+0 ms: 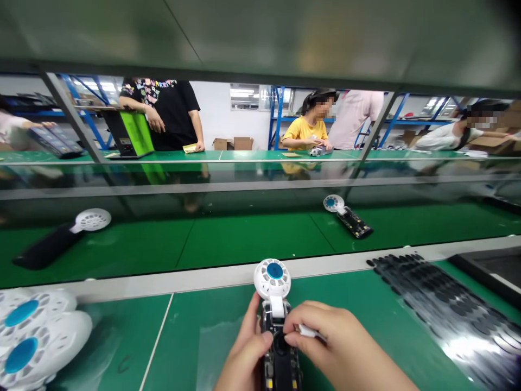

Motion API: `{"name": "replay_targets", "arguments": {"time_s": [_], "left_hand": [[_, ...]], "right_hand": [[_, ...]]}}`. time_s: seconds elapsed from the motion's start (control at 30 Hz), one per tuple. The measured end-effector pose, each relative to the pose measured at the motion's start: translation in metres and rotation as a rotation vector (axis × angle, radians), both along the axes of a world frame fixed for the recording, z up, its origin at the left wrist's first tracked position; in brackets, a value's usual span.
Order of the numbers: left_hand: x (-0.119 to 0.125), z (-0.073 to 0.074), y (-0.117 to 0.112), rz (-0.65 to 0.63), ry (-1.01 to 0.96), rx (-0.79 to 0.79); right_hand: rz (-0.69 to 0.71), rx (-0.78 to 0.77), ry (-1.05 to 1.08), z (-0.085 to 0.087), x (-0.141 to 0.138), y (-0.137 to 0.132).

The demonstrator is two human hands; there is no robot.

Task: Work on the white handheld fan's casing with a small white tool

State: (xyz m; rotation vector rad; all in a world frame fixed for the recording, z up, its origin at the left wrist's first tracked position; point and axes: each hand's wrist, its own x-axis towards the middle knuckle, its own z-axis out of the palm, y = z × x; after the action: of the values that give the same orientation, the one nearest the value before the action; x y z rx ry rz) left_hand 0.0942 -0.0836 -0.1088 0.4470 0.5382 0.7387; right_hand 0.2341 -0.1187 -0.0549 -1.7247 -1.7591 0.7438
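In the head view a small handheld fan stands upright, its round white head with a blue centre at the top and a black body with exposed components below. Wrapped around the left side of that body is my left hand, its thumb near a round black spot. My right hand is closed in a pinch, fingertips at the same spot. A slim white tool pokes out between its fingers; its tip is hidden. The lower end of the fan runs out of the frame.
Beyond the bench edge, a green belt carries a fan with a black body and another fan. Stacked white fan heads lie at left. Sheets of black round stickers and a black tray are at right. Several people work opposite.
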Motion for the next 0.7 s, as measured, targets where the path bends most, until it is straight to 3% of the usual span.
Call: {"name": "replay_targets", "arguments": {"time_s": [0.17,0.7], "left_hand": [[-0.0032,0.0038,-0.0011,-0.059,0.021,0.015],[-0.0042,0.0076,-0.0024,-0.048,-0.03,0.003]], "right_hand": [[0.03,0.045,-0.02,0.001,-0.0016,-0.0027],[0.017,-0.006,-0.068,0.003,-0.005,-0.0046]]}}
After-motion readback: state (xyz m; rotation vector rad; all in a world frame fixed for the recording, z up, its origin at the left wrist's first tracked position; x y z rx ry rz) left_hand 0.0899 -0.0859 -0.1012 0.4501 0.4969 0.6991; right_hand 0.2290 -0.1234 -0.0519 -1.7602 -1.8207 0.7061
